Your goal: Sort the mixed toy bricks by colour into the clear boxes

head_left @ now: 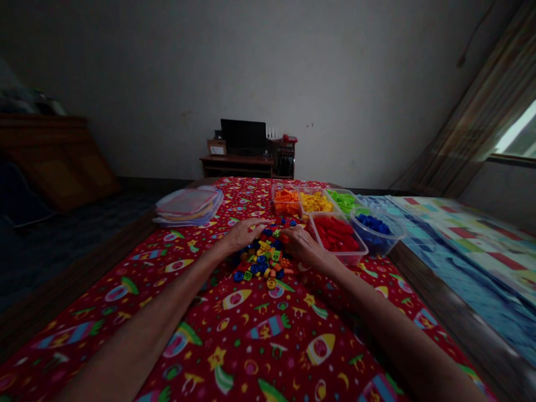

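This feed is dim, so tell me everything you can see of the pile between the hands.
The pile is a loose, low heap of small, plastic-looking pieces in blue, yellow, green, orange and red, some round. It lies on the red patterned cloth, with single pieces scattered at its near edge. The left hand and right hand reach over its far left and right sides; whether they grip any piece is unclear.

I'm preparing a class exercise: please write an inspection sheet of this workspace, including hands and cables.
Surface: red patterned tablecloth.
Job's things: pile of mixed coloured pieces, centre; clear containers of orange pieces, yellow pieces, green pieces, red pieces and blue pieces, right.
Clutter: stack of plastic lids, left.
Hands: left hand and right hand at the pile; grip unclear.
Cables: thin cord, upper right.
Surroundings: dark monitor, curtain, wooden cabinet.
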{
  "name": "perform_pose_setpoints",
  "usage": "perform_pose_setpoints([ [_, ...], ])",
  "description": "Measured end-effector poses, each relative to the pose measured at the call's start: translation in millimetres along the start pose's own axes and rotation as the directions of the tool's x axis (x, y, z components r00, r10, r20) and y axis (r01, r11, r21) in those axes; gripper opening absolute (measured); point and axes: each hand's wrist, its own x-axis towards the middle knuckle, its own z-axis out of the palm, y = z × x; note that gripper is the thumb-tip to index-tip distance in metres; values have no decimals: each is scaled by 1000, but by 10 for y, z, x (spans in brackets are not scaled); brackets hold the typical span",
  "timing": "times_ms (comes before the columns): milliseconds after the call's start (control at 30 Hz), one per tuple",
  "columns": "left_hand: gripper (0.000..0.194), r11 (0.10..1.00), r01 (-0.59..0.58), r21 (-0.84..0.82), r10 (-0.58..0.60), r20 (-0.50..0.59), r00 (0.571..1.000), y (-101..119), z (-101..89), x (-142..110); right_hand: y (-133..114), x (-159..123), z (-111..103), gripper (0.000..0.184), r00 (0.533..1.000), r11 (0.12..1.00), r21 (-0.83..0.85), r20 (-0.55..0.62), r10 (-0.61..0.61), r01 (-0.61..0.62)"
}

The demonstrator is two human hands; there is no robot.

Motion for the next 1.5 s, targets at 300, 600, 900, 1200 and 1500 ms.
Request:
perform_pose_setpoints([
  [300, 23, 915, -338, 220, 261, 315, 912, 377, 42, -131, 88, -29, -115, 39, 985, 979, 120, -35, 167, -162],
  [600, 22, 873, -376, 310, 245, 386, 889, 588, 72, -228, 93, 19, -444, 35, 946, 951, 189, -169, 278, -246],
  [900, 16, 875, -335, 349, 152, 458, 876, 771, 168, -275, 98, -76, -412, 21, 953, 963, 73, -139, 269, -261],
  [1200, 14, 941, -208, 269, 126, 291, 948, 235, -1, -152, -29, -5, -245, 6, 981, 983, -102, 103, 166, -156],
  [1500, 26, 976, -63, 210, 72, -38, 997, -97, -41, -56, -87, 25, -223, 18, 966, 972, -121, 141, 216, -200],
])
